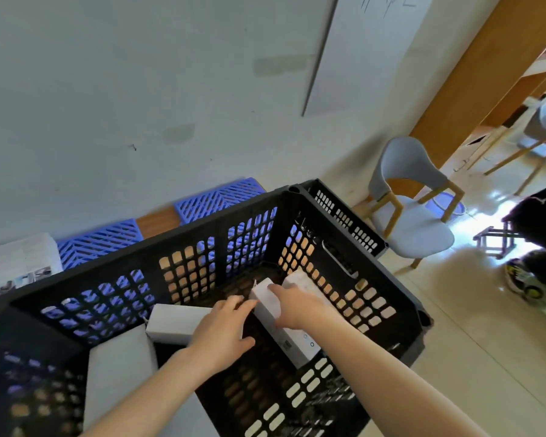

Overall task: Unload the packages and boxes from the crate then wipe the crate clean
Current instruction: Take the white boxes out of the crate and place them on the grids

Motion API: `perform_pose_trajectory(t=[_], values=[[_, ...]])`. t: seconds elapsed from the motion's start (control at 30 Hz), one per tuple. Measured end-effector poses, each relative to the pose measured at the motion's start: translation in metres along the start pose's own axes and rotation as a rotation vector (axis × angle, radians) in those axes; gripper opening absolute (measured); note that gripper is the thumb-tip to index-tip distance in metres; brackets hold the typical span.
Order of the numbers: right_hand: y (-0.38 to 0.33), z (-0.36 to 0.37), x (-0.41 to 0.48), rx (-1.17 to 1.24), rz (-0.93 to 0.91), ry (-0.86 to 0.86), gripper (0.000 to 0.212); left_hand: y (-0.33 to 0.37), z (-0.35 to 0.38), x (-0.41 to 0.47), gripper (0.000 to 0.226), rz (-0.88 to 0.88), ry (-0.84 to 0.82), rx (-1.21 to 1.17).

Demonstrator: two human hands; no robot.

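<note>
A black lattice crate (202, 234) fills the lower middle of the view. Inside it, a long white box (292, 342) lies slantwise, and my right hand (300, 305) grips its far half from above. My left hand (221, 329) reaches in beside that box, fingertips near its left edge, fingers slightly bent and holding nothing. Another white box (171, 323) lies to the left, partly under my left wrist. A third white box (300, 283) leans at the right wall behind my right hand. A large grey package (120, 383) lies at the crate's near left.
Blue lattice panels (215, 197) lie on the floor behind the crate by the wall. A printed white package (22, 263) sits at far left. A grey chair (413, 212) stands to the right, a second black crate (344, 216) behind the first, a person's shoe (524, 282) far right.
</note>
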State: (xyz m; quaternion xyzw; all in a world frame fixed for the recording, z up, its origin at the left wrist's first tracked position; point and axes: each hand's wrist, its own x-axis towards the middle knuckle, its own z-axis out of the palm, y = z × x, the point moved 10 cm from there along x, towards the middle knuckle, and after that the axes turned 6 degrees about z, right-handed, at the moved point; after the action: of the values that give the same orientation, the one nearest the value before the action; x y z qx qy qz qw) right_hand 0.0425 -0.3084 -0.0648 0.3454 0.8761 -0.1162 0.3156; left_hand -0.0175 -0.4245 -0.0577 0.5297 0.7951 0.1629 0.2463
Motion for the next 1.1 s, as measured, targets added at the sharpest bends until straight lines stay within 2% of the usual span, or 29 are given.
perform_pose_trajectory(t=[0.07, 0.2, 0.43, 0.73, 0.97, 1.1], values=[[0.000, 0.013, 0.008, 0.000, 0.021, -0.025, 0.090, -0.005, 0.007, 0.000, 0.076, -0.016, -0.036, 0.029], [-0.005, 0.020, 0.019, -0.105, 0.047, 0.041, 0.094, -0.013, 0.013, 0.001, 0.079, -0.040, -0.085, 0.037], [-0.013, -0.008, 0.002, -0.019, -0.061, 0.098, 0.092, -0.017, -0.011, -0.006, 0.084, 0.007, 0.010, 0.002], [-0.015, -0.104, -0.090, 0.457, -0.205, 0.361, 0.084, -0.002, -0.075, -0.039, 0.094, 0.139, 0.145, -0.087], [-0.053, -0.152, -0.141, 0.847, -0.292, 0.451, 0.054, -0.008, -0.148, -0.094, 0.101, 0.174, 0.391, -0.246], [-0.092, -0.172, -0.165, 1.024, -0.405, 0.463, 0.045, -0.024, -0.181, -0.127, 0.100, 0.207, 0.503, -0.328]])
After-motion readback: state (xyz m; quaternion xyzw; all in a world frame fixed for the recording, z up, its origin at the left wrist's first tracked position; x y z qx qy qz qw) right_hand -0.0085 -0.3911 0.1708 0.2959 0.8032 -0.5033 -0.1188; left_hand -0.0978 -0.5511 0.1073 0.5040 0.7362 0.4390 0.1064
